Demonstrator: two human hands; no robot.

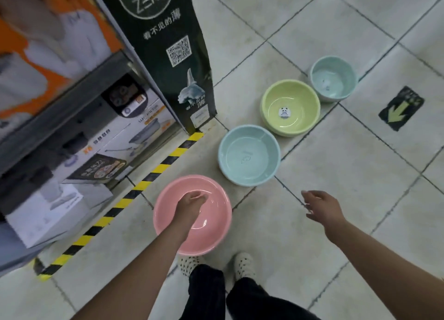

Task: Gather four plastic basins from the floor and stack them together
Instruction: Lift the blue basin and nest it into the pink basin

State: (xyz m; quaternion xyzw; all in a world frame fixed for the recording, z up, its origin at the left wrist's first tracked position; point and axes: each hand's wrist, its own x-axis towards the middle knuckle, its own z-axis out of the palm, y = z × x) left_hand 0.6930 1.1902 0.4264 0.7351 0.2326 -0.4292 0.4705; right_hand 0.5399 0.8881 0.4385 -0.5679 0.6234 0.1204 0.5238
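Observation:
Four plastic basins stand in a diagonal row on the tiled floor. Nearest me is the pink basin (211, 233), then a light blue basin (248, 156), a green basin (290, 107) with a panda sticker inside, and farthest a small pale blue basin (332, 78). My left hand (189, 205) hovers over the middle of the pink basin, fingers loosely curled, holding nothing. Off to the right of the pink basin, my right hand (320, 205) hangs over bare floor with its fingers spread.
A shelf with boxed appliances (72, 151) lines the left side, ending in a dark display panel (168, 55). Yellow-black hazard tape (125, 199) runs along its base. A floor arrow sticker (400, 108) lies at right. My feet (216, 264) stand just behind the pink basin.

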